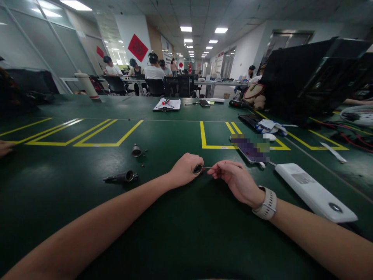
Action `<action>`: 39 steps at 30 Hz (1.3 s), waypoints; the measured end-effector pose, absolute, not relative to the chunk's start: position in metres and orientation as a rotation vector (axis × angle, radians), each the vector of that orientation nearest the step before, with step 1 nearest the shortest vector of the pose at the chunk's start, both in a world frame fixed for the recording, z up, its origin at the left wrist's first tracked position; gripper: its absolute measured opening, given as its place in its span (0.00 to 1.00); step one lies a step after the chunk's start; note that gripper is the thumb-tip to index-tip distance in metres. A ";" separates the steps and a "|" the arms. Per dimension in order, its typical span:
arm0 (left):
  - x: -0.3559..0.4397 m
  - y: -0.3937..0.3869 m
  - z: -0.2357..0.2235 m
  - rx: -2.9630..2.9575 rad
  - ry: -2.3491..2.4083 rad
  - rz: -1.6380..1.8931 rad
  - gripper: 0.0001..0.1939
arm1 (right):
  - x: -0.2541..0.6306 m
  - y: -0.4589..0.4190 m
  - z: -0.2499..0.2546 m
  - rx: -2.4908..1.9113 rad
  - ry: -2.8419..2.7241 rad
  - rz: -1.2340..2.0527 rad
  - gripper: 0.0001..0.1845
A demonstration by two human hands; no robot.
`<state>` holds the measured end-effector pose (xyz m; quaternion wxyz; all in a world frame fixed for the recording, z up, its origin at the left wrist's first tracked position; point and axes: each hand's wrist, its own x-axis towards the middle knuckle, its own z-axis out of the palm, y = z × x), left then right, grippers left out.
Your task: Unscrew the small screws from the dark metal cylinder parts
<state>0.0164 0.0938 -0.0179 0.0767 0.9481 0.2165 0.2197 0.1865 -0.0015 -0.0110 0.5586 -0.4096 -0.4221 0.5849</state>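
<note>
My left hand is closed around a small round metal part, its ring-shaped open end turned to the right. Between the fingertips of my right hand is a thin rod, whose tip reaches the opening of that part. Whether the tip is inside or only touching, I cannot tell. To the left on the green table lie a metal cup-shaped part and a dark cylindrical part with a narrow shaft. A few tiny pieces are scattered beside them.
On the right are a phone, a white power bank with a cable, and a glove. A notepad and a bottle stand farther back. Another person's hand shows at the left edge. A large black case fills the right back.
</note>
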 end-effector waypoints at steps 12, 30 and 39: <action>0.016 0.093 -0.019 2.898 0.640 0.589 0.02 | 0.188 -0.001 -0.010 -0.994 -1.004 1.362 0.09; 0.017 0.092 -0.016 2.757 0.757 0.583 0.05 | 0.186 -0.012 -0.005 -1.065 -1.394 0.948 0.09; 0.018 0.093 -0.019 2.786 0.797 0.616 0.06 | 0.179 -0.020 0.002 -1.168 -1.679 0.682 0.09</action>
